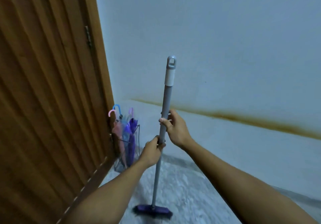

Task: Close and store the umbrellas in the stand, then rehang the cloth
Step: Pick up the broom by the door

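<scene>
Both hands [152, 151] [175, 129] clenched on upright broom handle [165, 105]; possible swing into stand [127, 147], toppling stored umbrellas [124, 133].

A grey-handled broom [164, 119] stands upright, its seemingly purple head [152, 210] near the wooden door [43, 84].

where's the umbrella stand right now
In the head view, the dark wire umbrella stand sits on the floor at lower left, in the corner between the brown wooden door and the pale wall.
</scene>
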